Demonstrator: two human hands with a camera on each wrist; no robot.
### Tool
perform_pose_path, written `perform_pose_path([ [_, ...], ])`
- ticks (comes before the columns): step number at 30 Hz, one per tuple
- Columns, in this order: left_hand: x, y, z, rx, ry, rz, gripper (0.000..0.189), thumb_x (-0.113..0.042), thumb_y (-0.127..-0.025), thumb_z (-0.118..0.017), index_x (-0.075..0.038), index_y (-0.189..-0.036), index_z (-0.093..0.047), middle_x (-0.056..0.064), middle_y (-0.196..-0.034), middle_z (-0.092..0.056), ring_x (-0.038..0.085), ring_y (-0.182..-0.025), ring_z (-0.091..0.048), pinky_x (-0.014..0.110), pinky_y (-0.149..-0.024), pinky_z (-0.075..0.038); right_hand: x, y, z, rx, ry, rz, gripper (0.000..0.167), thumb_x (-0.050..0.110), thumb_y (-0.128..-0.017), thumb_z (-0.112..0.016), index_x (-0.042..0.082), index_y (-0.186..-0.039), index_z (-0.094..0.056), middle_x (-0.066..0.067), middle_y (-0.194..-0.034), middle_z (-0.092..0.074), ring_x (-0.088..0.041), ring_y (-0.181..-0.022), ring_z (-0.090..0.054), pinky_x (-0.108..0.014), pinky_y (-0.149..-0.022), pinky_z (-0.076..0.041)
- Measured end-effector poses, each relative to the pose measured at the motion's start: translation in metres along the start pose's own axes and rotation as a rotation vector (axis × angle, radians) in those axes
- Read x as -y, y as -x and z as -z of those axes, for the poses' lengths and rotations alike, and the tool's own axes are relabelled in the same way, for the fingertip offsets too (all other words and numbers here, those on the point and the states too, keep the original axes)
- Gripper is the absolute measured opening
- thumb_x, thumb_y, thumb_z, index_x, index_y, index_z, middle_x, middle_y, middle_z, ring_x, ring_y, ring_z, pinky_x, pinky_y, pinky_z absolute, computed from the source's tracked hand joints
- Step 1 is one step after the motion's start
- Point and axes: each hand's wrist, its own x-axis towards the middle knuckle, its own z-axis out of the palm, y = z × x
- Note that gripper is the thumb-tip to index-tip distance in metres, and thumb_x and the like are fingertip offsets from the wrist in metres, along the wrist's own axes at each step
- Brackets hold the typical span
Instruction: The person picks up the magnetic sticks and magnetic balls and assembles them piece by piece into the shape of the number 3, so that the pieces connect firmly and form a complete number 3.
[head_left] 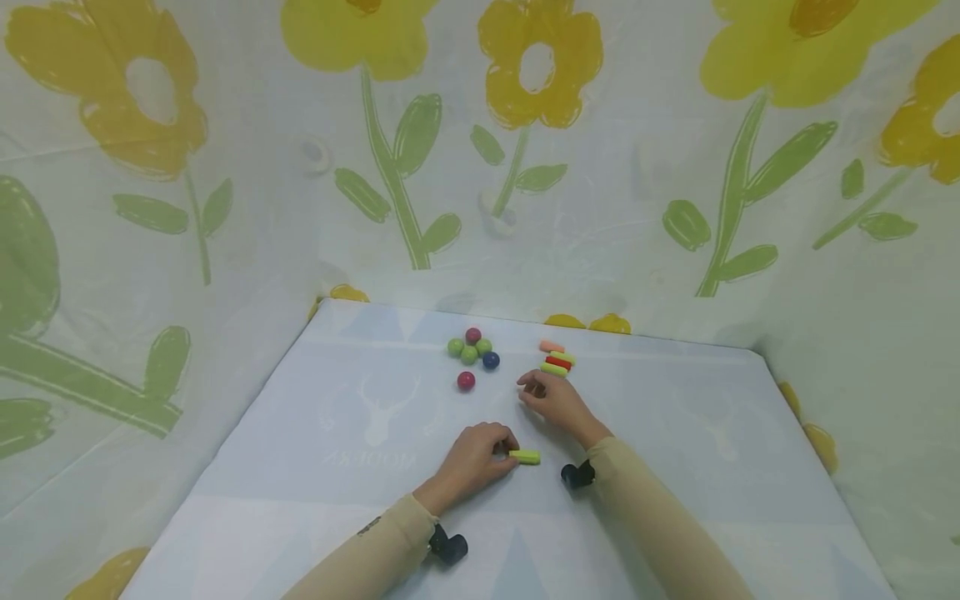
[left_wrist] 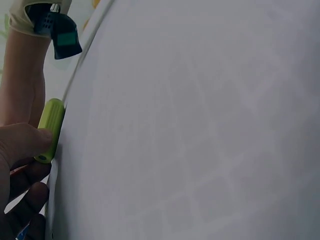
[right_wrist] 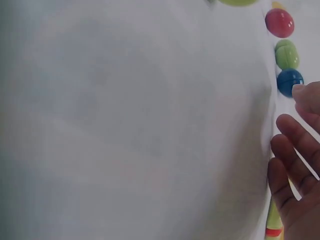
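My left hand [head_left: 474, 458] pinches a short yellow-green ribbed stick [head_left: 528, 457] between thumb and fingers, low over the near middle of the table. The left wrist view shows the thumb lying across this stick [left_wrist: 52, 117], which has a small dark hole in its end. Farther off, my right hand [head_left: 558, 405] hovers with relaxed, parted fingers and nothing between them. Just beyond it lie a red stick [head_left: 558, 363], an orange stick [head_left: 552, 347] and two yellow-green sticks [head_left: 554, 370]. In the right wrist view, the thumb tip overlaps a blue ball [right_wrist: 289, 81].
Left of the sticks, several green balls [head_left: 469, 355] cluster with a red ball [head_left: 473, 335] and the blue one. Another red ball [head_left: 466, 381] sits nearer. A flower-printed curtain [head_left: 600, 208] rises behind the white table [head_left: 337, 350].
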Motion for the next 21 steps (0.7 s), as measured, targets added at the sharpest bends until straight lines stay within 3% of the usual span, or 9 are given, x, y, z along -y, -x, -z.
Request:
perform_pose_path([
  [21, 0.005, -0.001, -0.003, 0.017, -0.006, 0.003, 0.012, -0.024, -0.089, -0.08, -0.022, -0.099, -0.074, -0.016, -0.087, -0.064, 0.002, -0.08, -0.053, 0.024, -0.078, -0.047, 0.013, -0.042, -0.002, 0.016, -0.008, -0.06, 0.032, 0.028, -0.096, -0.072, 0.021, -0.126, -0.065, -0.001, -0.108, -0.067, -0.02, -0.095, -0.061, -0.032, -0.08, -0.055],
])
